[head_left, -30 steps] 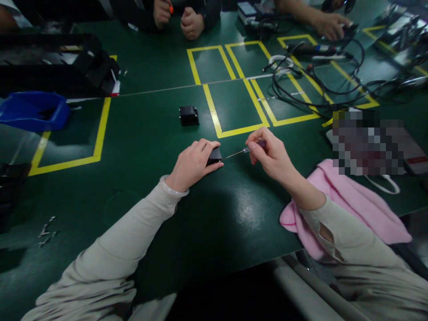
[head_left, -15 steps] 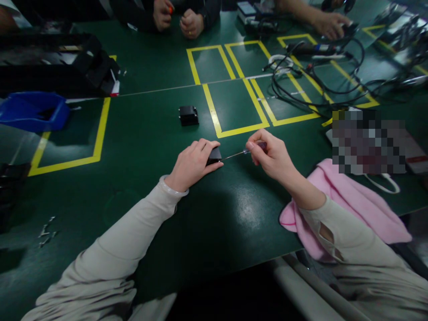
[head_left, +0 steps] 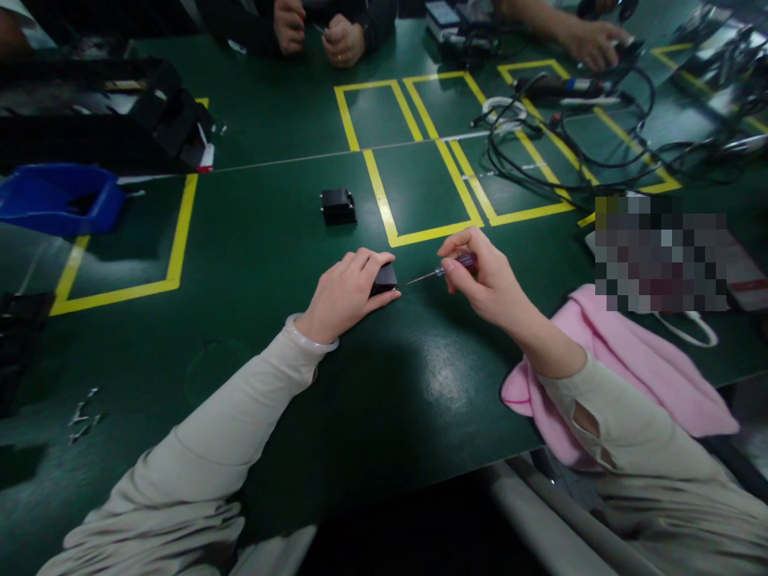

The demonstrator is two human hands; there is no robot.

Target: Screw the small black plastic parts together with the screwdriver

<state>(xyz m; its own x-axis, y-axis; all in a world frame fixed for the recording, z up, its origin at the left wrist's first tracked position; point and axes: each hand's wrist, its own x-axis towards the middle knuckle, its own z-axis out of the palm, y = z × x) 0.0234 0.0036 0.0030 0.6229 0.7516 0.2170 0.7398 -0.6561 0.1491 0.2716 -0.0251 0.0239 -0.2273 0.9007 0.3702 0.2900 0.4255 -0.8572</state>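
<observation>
The left hand (head_left: 345, 288) is closed over a small black block (head_left: 386, 278), its fingers across the top and its thumb along the near side, so the block sits under and just right of the knuckles, on the green table (head_left: 420, 432); the right hand (head_left: 483, 268) pinches a screwdriver (head_left: 466, 262) by its purple, see-through handle, the thin shaft pointing left toward the block, its tip just beside the block's right end; a second black block (head_left: 338, 206) lies beyond the left hand, apart from it; yellow tape (head_left: 435, 234) marks boxes on the table beyond the gap between the hands; a pink cloth (head_left: 636, 364) lies to the right of the right hand, beside its forearm; a blue bin (head_left: 108, 200) stands well to the left of the left hand, and small metal pieces (head_left: 80, 418) lie on that side too, nearer the person; a co-worker's hands (head_left: 343, 42) are well beyond the left hand, across the table.
</observation>
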